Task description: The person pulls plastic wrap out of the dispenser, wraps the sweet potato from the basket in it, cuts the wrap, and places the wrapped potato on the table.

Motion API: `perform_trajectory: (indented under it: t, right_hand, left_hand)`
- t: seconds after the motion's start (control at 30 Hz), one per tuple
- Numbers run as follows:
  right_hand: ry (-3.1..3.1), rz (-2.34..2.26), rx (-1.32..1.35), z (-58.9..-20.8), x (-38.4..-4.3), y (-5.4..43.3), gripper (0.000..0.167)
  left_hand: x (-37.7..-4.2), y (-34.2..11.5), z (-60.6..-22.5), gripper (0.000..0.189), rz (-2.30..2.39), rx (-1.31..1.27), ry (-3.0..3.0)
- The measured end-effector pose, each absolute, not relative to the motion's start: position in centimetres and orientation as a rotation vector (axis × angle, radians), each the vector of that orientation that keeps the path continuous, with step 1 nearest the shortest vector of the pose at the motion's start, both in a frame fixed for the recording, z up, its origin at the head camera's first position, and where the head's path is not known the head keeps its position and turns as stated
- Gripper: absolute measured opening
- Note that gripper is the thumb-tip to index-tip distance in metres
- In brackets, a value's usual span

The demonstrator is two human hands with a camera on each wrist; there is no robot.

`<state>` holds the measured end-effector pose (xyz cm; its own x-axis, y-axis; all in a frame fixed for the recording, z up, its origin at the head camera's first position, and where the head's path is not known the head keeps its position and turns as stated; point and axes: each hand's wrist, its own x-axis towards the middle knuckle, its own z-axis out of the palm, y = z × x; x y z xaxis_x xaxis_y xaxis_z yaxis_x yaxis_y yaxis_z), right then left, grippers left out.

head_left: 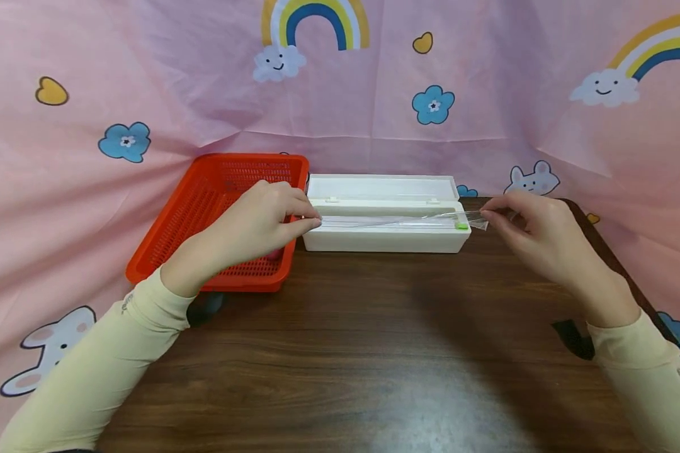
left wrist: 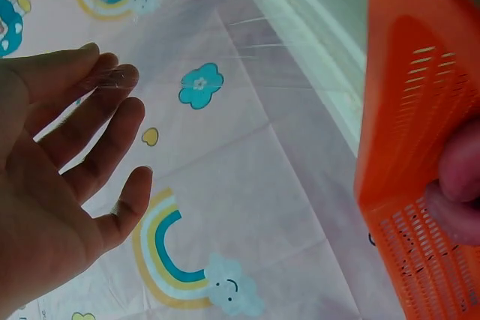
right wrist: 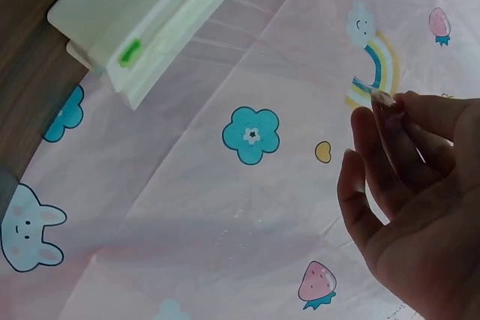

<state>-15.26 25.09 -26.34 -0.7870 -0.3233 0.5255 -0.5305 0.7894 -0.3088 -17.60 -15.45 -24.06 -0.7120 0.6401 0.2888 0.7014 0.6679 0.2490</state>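
Patterned backdrop [head_left: 340, 119]: pink cloth with rainbows, hearts and flowers rose behind everything, from the left edge to the right.
Red basket [head_left: 141, 264]: stood on the left of the brown table [head_left: 345, 352], perforated, with pink rounded things [left wrist: 461, 170] inside, too blurred to identify.
Left hand [head_left: 263, 214]: reached over the basket's right side, thumb and index finger pinching the film's left end, the other fingers spread loosely.
Clear film [head_left: 396, 221]: stretched between the two hands, across the front of the white box.
White box [head_left: 382, 242]: sat lengthwise just beside the basket, its lid [head_left: 382, 187] tipped back toward the cloth.
Green tab [head_left: 461, 226]: lay at the box's front right corner.
Right hand [head_left: 544, 236]: was just past the box's right end, pinching the film's bunched right end between thumb and index finger.
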Motion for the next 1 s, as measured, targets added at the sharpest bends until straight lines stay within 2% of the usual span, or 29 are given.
perform_trajectory:
  t: [0.2,0.37,0.7,1.0]
  right_hand:
    - [-2.551,0.72,0.714,-27.7,-13.6,25.2,0.015]
    - [-2.553,0.703,0.799,-29.0,-12.4,25.6,0.026]
    - [-2.583,0.642,0.912,-31.7,-11.1,26.1,0.035]
    - [-2.667,0.5,0.976,-35.3,-10.6,26.0,0.027]
  left_hand:
    - [-15.5,-16.1,-26.4,0.009,-0.409,-1.193,-2.562]
    - [-13.5,-16.6,-28.5,0.014,-0.254,-1.238,-2.479]
    - [-11.6,-16.2,-31.2,0.019,-0.052,-1.26,-2.396]
    - [-11.0,-15.7,-34.2,0.016,0.079,-1.296,-2.383]
